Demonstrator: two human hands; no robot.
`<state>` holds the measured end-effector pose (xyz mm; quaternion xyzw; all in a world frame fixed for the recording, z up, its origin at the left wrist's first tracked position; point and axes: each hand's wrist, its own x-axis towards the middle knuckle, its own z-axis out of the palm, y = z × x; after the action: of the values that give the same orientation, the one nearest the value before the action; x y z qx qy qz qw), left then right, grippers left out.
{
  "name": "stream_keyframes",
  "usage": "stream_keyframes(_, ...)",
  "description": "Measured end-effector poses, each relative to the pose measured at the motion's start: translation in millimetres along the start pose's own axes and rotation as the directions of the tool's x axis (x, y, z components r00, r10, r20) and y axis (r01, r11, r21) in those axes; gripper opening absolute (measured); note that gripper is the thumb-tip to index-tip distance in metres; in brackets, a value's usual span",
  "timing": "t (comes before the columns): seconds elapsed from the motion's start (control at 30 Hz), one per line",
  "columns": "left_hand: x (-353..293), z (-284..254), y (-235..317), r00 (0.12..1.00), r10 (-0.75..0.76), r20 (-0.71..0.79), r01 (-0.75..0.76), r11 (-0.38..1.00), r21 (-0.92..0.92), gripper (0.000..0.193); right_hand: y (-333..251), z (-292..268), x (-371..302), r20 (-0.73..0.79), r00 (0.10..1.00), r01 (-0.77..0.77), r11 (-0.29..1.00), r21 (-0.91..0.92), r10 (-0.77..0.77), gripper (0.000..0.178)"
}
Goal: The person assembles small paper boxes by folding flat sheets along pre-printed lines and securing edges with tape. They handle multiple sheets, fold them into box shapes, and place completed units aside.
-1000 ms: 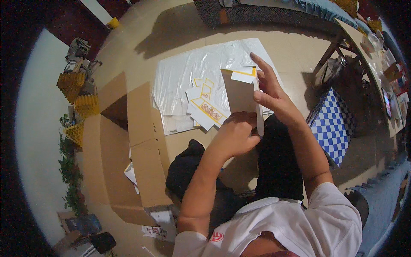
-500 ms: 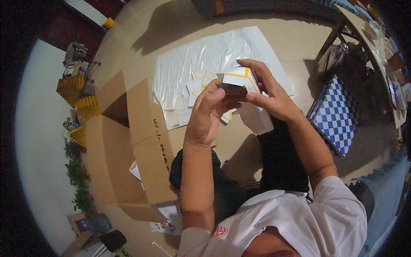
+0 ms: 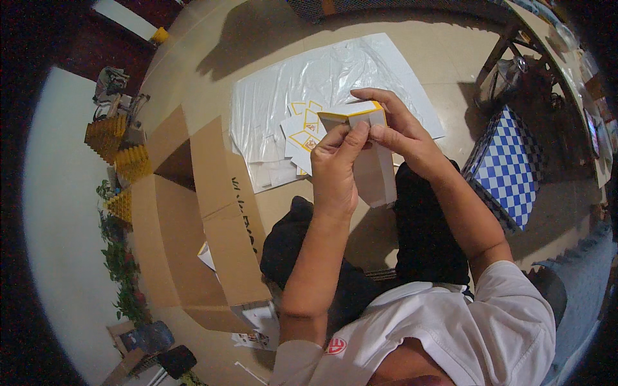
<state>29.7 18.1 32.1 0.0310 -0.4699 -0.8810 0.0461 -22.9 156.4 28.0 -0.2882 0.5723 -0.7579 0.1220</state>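
Note:
A white paper box with yellow edging (image 3: 372, 168) is held up in front of me, over the floor. Its flaps stand at the top, and its pale body hangs below my fingers. My left hand (image 3: 339, 151) pinches a flap at the near side, the thumb pressed on it. Around the right side and the back edge wraps my right hand (image 3: 399, 132), its thumb close beside the left thumb. Several flat white cards with yellow lines (image 3: 304, 132) lie beyond my left hand on a plastic-covered white sheet (image 3: 270, 90).
To my left stands an open cardboard carton (image 3: 222, 257), with a white piece with yellow edging (image 3: 206, 256) inside. A blue-and-white checked stack (image 3: 505, 170) lies to the right, below a wooden table (image 3: 547, 48). Plants (image 3: 119, 270) line the left wall.
The left hand has moved right and closer to the right hand. The box has turned, its open end no longer facing me, and the thumbs now meet at the flap.

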Motion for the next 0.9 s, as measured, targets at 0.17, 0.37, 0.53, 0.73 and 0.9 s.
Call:
stream_keyframes(0.17,-0.5,6.9,-1.4,1.0,0.008,-0.001,-0.008,0.999,-0.042,0.023,-3.3,0.3,-0.7,-0.008,0.999,-0.04,0.999,0.032,0.04,0.053)
stream_keyframes(0.37,2.0,14.1,-3.6,0.997,0.022,-0.07,-0.026,0.998,-0.059,0.013,1.0,-2.9,-1.6,-0.017,0.994,-0.105,0.985,0.135,0.109,0.049)
stream_keyframes(0.53,4.3,8.6,-12.5,0.997,0.024,-0.07,-0.024,1.0,-0.001,0.014,-2.1,-1.8,-4.4,-0.008,0.974,-0.213,0.93,0.301,0.225,0.047)
stream_keyframes(0.73,5.4,10.7,-15.7,0.993,0.045,-0.113,-0.037,0.996,0.079,0.012,-4.3,0.2,-3.1,-0.026,0.966,-0.227,0.887,0.403,0.259,0.045)
stream_keyframes(0.9,5.1,13.8,-16.0,0.988,0.097,-0.117,-0.074,0.979,0.192,0.013,-1.6,-1.7,-4.6,-0.045,0.959,-0.232,0.868,0.439,0.279,0.04)
